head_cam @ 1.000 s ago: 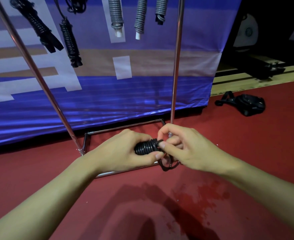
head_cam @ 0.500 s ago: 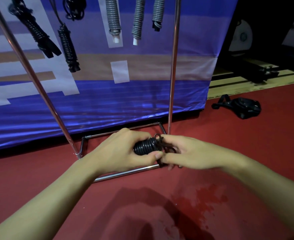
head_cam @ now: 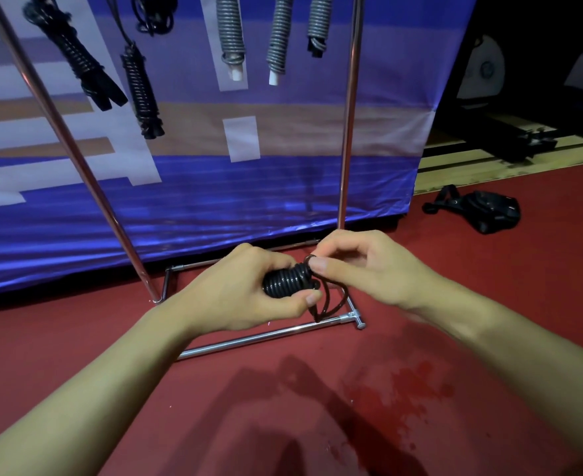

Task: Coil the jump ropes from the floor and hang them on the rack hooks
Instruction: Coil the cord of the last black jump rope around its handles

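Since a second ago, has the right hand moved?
Yes. The right hand rose from beside the black coiled jump rope toward the rack's chrome upright pole, pinching the rope's end.

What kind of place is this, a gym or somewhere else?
Probably a gym or sports hall. A metal rack holds coiled jump ropes, the floor is red sports matting with wooden boards behind it, and a large blue banner hangs behind the rack.
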The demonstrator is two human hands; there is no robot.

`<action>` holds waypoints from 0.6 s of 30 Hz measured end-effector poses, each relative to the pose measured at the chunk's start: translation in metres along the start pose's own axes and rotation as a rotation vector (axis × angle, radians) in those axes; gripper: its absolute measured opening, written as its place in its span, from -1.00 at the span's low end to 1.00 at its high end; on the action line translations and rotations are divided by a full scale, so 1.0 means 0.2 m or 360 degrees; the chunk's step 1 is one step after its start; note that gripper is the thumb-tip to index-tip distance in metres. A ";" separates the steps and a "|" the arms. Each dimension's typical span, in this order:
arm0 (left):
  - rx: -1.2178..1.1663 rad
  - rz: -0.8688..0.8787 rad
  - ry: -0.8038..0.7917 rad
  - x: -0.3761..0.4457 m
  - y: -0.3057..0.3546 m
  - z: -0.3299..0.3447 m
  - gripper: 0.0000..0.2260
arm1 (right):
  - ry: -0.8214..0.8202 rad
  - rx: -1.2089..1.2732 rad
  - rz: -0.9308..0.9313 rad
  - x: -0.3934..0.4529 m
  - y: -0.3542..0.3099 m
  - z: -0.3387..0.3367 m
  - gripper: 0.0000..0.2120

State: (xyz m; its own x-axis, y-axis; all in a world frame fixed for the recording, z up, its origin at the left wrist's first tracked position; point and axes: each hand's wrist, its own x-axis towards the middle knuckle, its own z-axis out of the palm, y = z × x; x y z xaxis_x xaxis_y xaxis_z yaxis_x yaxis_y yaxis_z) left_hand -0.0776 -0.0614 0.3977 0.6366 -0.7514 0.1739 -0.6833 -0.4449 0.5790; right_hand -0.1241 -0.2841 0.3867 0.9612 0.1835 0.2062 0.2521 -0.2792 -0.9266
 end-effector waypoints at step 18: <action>-0.0498 -0.0149 0.0082 0.05 0.12 0.01 -0.70 | 0.1058 0.1094 0.0415 0.27 -0.14 -0.22 -0.77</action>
State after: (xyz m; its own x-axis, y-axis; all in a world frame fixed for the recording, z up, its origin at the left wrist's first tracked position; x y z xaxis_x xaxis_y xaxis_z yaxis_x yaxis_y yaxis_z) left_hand -0.0880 -0.0811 0.4126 0.7144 -0.6848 0.1438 -0.4827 -0.3335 0.8098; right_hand -0.0748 -0.3073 0.4383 0.8979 -0.4307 -0.0906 0.1055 0.4105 -0.9057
